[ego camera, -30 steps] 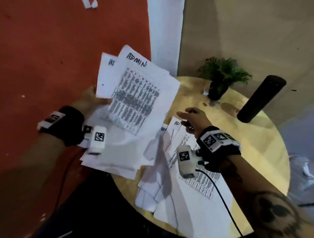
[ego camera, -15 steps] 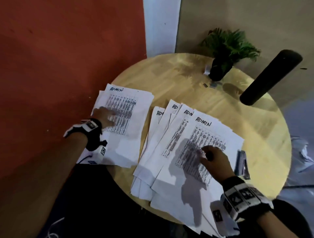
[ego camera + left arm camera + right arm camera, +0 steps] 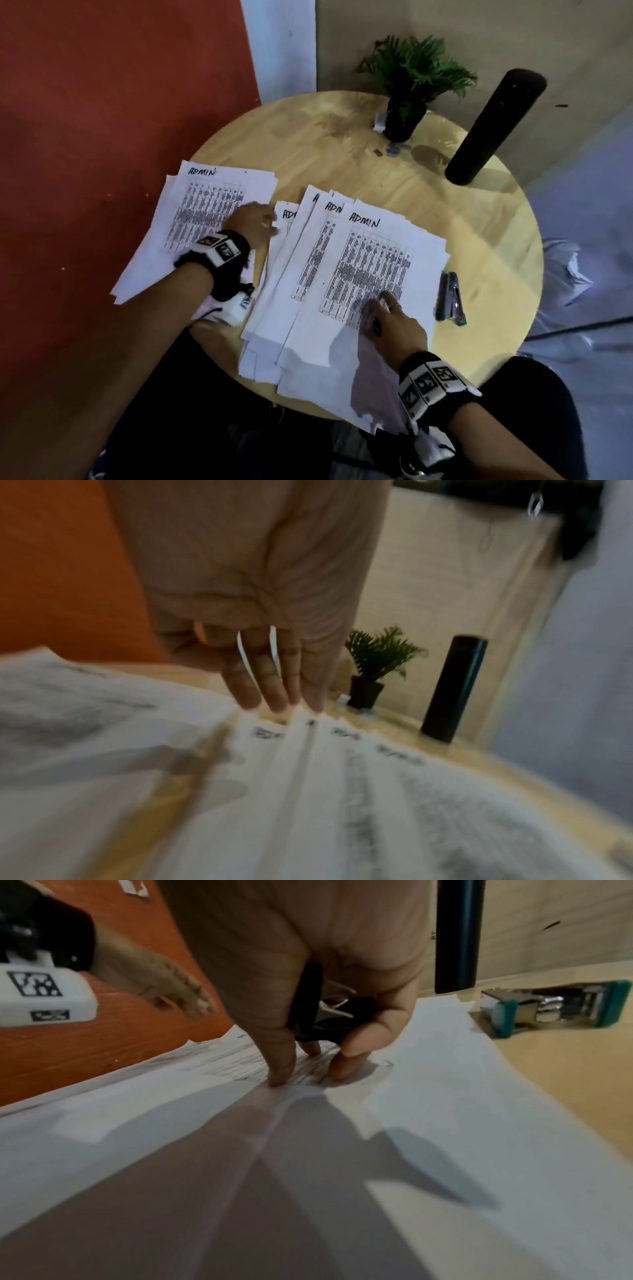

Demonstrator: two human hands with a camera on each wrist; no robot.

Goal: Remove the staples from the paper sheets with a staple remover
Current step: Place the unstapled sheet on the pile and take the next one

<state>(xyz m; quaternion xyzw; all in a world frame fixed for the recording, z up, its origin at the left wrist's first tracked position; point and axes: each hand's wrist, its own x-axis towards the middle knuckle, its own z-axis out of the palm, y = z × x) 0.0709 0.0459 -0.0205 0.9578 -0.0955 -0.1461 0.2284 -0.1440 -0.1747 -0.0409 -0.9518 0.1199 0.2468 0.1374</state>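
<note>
Here, the round table (image 3: 428, 205) carries two groups of printed sheets headed "ADMIN". The left pile (image 3: 191, 240) lies at the table's left edge, partly over it, long axis running from the near-left to the far-right, headings at the far end. The right pile (image 3: 359, 274) is a fan of several sets with the same tilt, its near ends hanging over the table's front edge. The left hand (image 3: 253, 222) lies palm-down across the gap between the piles, fingers (image 3: 274, 685) straight and close together, tips touching the far corners of the fanned sheets. The right hand (image 3: 390, 322) presses on the print of the top sheet of the right pile; its fingers (image 3: 281, 1053) are curled round a black staple remover (image 3: 329, 1015), whose metal claws show between thumb and fingers, while the fingertips rest on the paper. A green stapler (image 3: 452, 301) lies just beside the right pile, long axis roughly parallel to the sheets' right edge. A potted plant (image 3: 411, 85) and a black cylinder (image 3: 493, 126) stand at the far side.
</note>
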